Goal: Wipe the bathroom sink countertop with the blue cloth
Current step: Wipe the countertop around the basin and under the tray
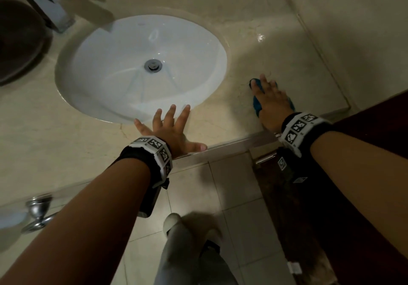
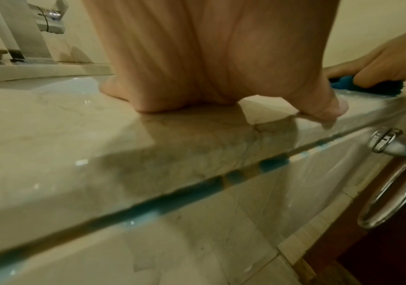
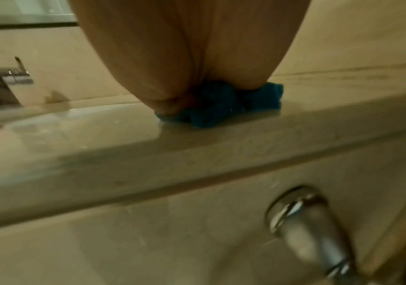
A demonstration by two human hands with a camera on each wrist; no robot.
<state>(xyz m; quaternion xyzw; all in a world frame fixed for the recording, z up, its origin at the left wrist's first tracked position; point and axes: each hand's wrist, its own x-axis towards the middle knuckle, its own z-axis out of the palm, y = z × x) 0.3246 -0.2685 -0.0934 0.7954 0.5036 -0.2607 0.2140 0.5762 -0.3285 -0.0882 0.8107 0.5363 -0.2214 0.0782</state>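
The blue cloth (image 1: 256,105) lies bunched on the beige marble countertop (image 1: 287,48), right of the white oval sink (image 1: 141,68) and near the front edge. My right hand (image 1: 270,99) presses down on it with straight fingers and covers most of it. In the right wrist view the cloth (image 3: 221,108) bulges out from under the palm (image 3: 185,57). My left hand (image 1: 170,127) rests flat on the counter at the sink's front rim, fingers spread, holding nothing. The left wrist view shows that palm (image 2: 197,67) on the stone and the cloth (image 2: 368,87) at far right.
A chrome faucet (image 1: 55,8) stands behind the sink at top left, with a dark round object (image 1: 17,41) beside it. Chrome towel rings (image 1: 37,216) (image 2: 392,183) hang below the counter's front edge. A dark wooden door (image 1: 375,130) borders the right side.
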